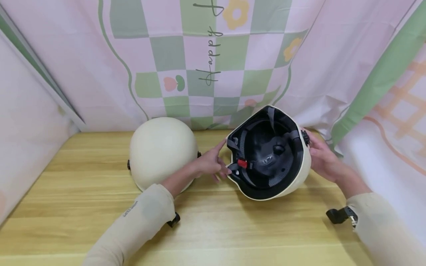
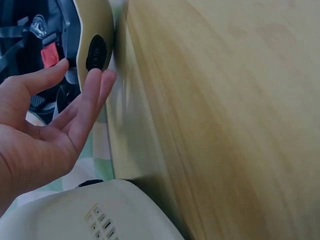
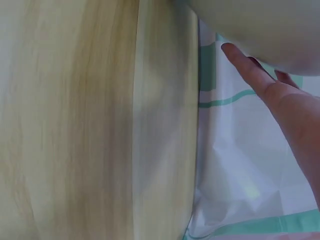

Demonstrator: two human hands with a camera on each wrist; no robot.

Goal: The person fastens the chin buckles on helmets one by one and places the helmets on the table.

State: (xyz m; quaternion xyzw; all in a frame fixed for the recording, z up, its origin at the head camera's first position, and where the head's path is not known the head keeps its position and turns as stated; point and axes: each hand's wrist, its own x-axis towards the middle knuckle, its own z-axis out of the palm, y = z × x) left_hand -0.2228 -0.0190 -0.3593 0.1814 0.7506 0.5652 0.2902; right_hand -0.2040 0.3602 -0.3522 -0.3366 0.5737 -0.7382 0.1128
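Observation:
A cream helmet [image 1: 307,173] is tilted with its black padded inside [image 1: 266,162] facing the head camera. Straps and a red buckle [image 1: 242,163] show within. My left hand [image 1: 209,162] is at its left rim; in the left wrist view the thumb lies on the inner side and the fingers on the outer, beside a black side fitting [image 2: 97,51]. On the other side, my right hand [image 1: 321,157] supports the rounded shell near a black knob [image 1: 305,137]. Some right fingers are hidden behind the shell; the visible forefinger [image 3: 250,70] is nearly straight.
A second cream helmet [image 1: 161,147] sits dome up on the wooden table [image 1: 213,229], behind my left forearm. A checked, printed curtain [image 1: 199,55] hangs at the table's back edge, and pale cloth [image 1: 382,147] hangs on the right.

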